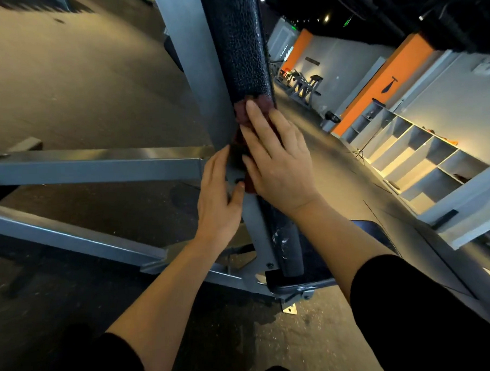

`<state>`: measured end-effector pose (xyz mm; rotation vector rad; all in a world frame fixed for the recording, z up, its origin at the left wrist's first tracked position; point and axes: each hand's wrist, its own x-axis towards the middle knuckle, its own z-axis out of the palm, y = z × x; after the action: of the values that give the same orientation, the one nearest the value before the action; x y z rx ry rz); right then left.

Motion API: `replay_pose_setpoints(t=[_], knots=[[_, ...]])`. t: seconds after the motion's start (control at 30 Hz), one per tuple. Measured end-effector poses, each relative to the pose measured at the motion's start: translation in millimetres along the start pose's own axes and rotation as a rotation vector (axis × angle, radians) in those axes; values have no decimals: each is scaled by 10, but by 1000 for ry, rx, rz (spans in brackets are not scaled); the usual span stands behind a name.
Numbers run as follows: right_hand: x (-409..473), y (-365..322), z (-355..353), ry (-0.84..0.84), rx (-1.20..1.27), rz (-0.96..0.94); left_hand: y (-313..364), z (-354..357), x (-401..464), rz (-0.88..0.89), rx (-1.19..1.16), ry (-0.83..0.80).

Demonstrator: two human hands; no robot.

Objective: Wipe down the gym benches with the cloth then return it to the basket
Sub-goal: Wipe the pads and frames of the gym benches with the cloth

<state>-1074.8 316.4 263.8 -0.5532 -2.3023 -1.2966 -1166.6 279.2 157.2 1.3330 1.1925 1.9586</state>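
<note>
Two bare forearms in dark sleeves reached out from the bottom of the view toward a bench. The right hand [276,162] lay flat, fingers straight and slightly spread, pressing a dark red cloth [240,113] against the narrow edge of the black pad [239,46]. The cloth showed above the fingertips and again below the thumb side of the palm, so most of it was hidden under the hand. The left hand [218,197] rested just beside it on the grey frame [98,168], fingers straight and close together, thumb tip touching the metal near a small hole; it held nothing. The pad ran steeply up the view, its pebbled cover scuffed pale near the lower end. Grey steel beams branched away to the left over the dark floor [68,80]. At the foot of the frame, a bolted bracket [290,308] sat on the floor. Along the right wall stood white cubby shelves [420,151], with orange wall panels [379,80] behind them. Another bench [304,86] stood far off by the wall. No basket could be made out.
</note>
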Motion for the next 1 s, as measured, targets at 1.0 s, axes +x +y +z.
replay_pose_setpoints(t=[1.0], knots=[[-754, -31, -186, -165, 43, 71, 79, 87, -16, 79, 40, -92]])
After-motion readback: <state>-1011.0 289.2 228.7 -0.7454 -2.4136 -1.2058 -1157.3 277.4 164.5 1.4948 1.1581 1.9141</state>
